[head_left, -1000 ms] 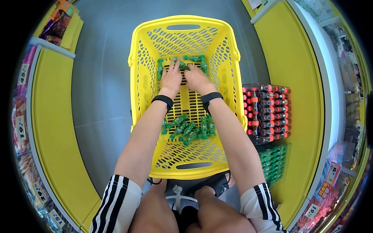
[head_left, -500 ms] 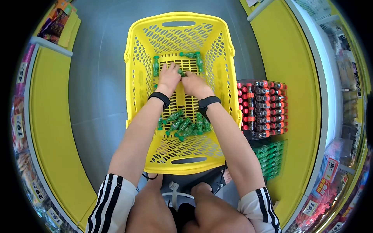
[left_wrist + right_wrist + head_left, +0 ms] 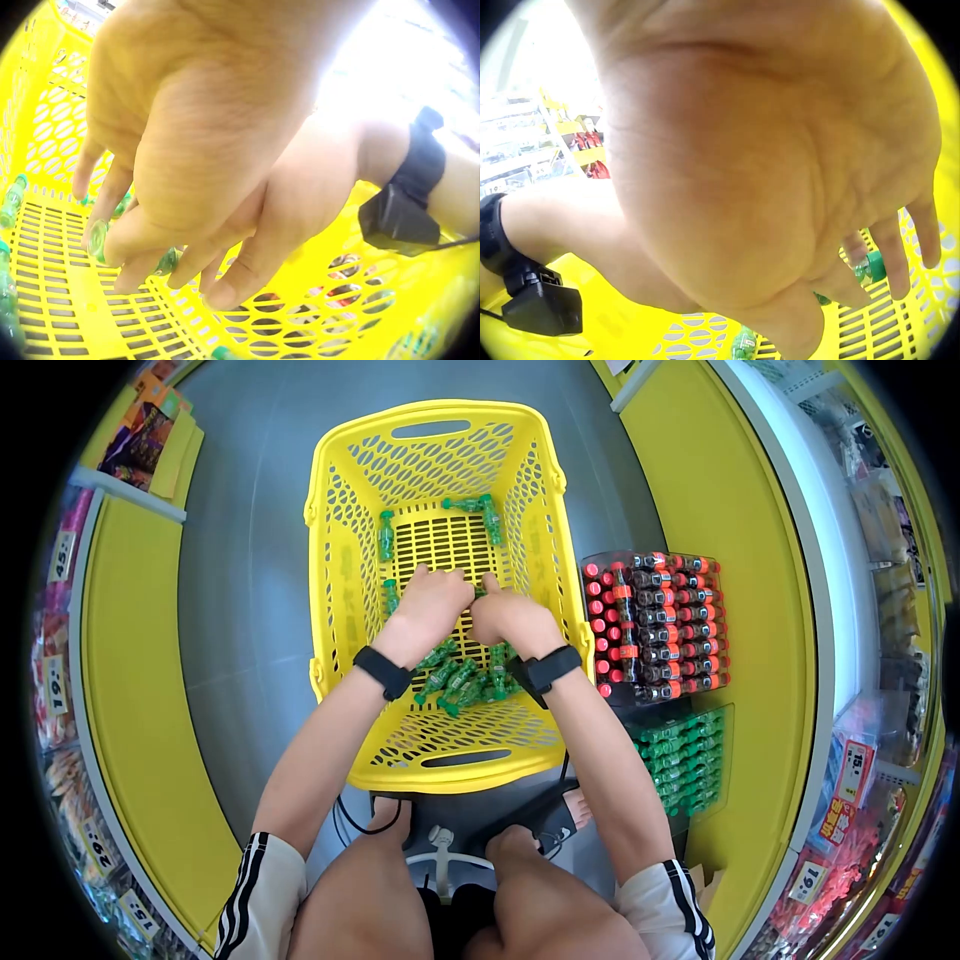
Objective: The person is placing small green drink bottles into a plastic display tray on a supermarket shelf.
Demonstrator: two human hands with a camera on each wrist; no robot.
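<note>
Inside a yellow shopping basket (image 3: 330,575), my left hand (image 3: 430,615) and right hand (image 3: 518,625) meet over the slatted floor. Their curled fingers pinch a small green bottle (image 3: 97,240) between them, mostly hidden by the fingers. One green bottle (image 3: 387,537) stands along the left wall in the head view; two more, including this green bottle (image 3: 491,520), lie in the far right corner. Beside my left hand, another green bottle (image 3: 391,596) lies by the wall. Several green bottles (image 3: 460,685) lie in a cluster at the near end, partly behind my wrists.
Right of the basket stands a clear box of dark, red-capped bottles (image 3: 655,625). Nearer is a clear tray of green bottles (image 3: 685,760). Yellow shelf units (image 3: 130,660) with packaged goods flank both sides. Grey floor (image 3: 245,560) shows on the left. The person's legs are close behind the basket.
Both hands have moved from the basket's far end back toward its middle, with the pinched green bottle between them. The basket has shifted left in the head view.
</note>
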